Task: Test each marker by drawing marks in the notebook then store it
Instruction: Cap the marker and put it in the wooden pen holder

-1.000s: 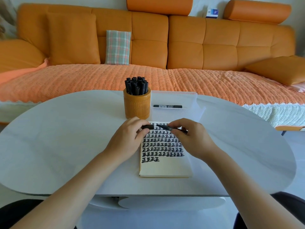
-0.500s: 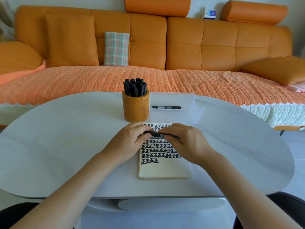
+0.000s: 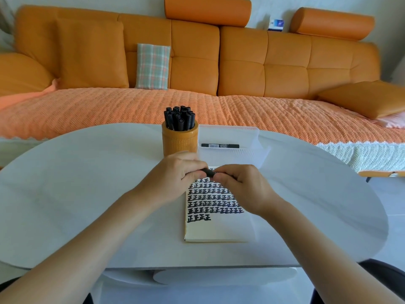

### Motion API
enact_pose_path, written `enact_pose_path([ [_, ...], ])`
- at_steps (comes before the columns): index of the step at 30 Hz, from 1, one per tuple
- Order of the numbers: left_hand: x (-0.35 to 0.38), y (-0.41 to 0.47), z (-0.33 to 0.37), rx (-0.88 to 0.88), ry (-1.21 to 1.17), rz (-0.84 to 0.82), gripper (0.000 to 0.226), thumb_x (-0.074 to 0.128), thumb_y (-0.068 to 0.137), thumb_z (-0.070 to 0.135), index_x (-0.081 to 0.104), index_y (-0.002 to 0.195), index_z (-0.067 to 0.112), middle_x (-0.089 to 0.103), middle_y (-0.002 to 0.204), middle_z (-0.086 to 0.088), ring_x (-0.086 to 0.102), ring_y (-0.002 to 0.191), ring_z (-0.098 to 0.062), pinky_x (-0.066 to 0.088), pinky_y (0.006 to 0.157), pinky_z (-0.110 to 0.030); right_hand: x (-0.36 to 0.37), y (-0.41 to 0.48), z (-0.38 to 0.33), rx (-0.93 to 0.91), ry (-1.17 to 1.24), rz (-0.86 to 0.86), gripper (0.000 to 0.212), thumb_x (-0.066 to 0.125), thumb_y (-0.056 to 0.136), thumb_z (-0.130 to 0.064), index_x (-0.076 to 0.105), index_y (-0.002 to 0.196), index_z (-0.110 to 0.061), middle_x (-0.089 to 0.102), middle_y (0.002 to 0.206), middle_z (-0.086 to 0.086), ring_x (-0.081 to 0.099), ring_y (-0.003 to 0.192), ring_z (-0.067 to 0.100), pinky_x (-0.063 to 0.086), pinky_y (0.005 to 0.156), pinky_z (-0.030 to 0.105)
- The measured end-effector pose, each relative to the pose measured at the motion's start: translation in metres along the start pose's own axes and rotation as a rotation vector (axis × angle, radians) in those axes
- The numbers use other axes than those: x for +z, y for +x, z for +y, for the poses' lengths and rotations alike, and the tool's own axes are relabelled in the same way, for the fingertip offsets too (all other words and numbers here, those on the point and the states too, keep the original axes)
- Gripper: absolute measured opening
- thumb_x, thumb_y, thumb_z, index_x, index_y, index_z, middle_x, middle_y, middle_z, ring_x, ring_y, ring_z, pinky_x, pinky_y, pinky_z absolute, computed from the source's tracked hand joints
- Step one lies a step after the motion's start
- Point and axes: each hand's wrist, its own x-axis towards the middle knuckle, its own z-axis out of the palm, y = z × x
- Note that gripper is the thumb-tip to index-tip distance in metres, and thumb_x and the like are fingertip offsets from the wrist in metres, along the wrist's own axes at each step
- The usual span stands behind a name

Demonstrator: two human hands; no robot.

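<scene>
Marker (image 3: 208,172), slim black plastic, sits pinched between our left hand (image 3: 175,179) and right hand (image 3: 241,190) over the 12 o'clock edge of the cream notebook (image 3: 215,229); we judge it light, rigid, slick, best gripped mid-barrel.

The table (image 3: 87,194) is smooth and matt, the notebook (image 3: 219,229) matt paper, the tray (image 3: 230,133) ribbed translucent plastic, the sofa (image 3: 285,69) smooth and leather-like, its throw (image 3: 109,108) rough woven cloth.
</scene>
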Motion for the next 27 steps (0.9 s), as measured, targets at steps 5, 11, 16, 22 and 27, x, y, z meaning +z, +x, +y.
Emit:
enact_pose_path([
  [5, -0.001, 0.009, -0.009, 0.057, 0.006, 0.000, 0.016, 0.063, 0.092, 0.020, 0.072, 0.104, 0.014, 0.058, 0.086, 0.010, 0.052, 0.083, -0.004, 0.045, 0.071, -0.023, 0.000, 0.007, 0.000, 0.078, 0.137, -0.073, 0.019, 0.051, 0.100, -0.030, 0.068, 0.090, -0.028, 0.052, 0.064, -0.009, 0.045, 0.061, 0.010, 0.040, 0.061, 0.034],
  [11, -0.004, 0.022, -0.032, -0.084, -0.003, 0.149, 0.027, 0.062, 0.093, 0.023, 0.063, 0.119, 0.018, 0.055, 0.104, 0.012, 0.049, 0.097, 0.004, 0.036, 0.083, -0.008, -0.001, 0.049, -0.015, 0.041, -0.048, 0.039, 0.014, 0.051, 0.100, -0.027, 0.064, 0.099, -0.030, 0.056, 0.095, -0.006, 0.053, 0.082, 0.007, 0.041, 0.072, 0.024],
  [16, -0.023, 0.036, -0.059, -0.269, 0.074, 0.482, 0.035, 0.062, 0.091, 0.019, 0.055, 0.125, 0.019, 0.056, 0.109, 0.005, 0.050, 0.103, -0.013, 0.043, 0.086, -0.023, -0.011, 0.097, -0.029, 0.087, 0.139, 0.261, 0.010, 0.058, 0.098, -0.024, 0.068, 0.099, -0.024, 0.056, 0.075, -0.011, 0.050, 0.059, -0.004, 0.037, 0.056, 0.013],
  [22, -0.029, 0.053, -0.092, -0.525, -0.069, 0.306, 0.071, 0.063, 0.089, 0.040, 0.029, 0.147, 0.020, 0.034, 0.148, 0.000, 0.030, 0.137, -0.018, 0.031, 0.112, -0.041, -0.017, 0.145, -0.036, 0.145, 0.436, 0.422, 0.014, 0.061, 0.097, -0.016, 0.066, 0.109, -0.015, 0.069, 0.100, 0.008, 0.071, 0.086, 0.022, 0.062, 0.072, 0.035],
  [27, -0.024, 0.056, -0.099, -0.530, -0.366, 0.159, 0.065, 0.063, 0.087, 0.049, 0.031, 0.142, 0.039, 0.041, 0.142, 0.017, 0.036, 0.135, -0.008, 0.031, 0.107, -0.031, -0.006, 0.159, -0.035, 0.114, 0.532, 0.445, 0.007, 0.060, 0.096, -0.008, 0.065, 0.102, -0.008, 0.066, 0.096, 0.012, 0.073, 0.086, 0.022, 0.062, 0.074, 0.038],
])
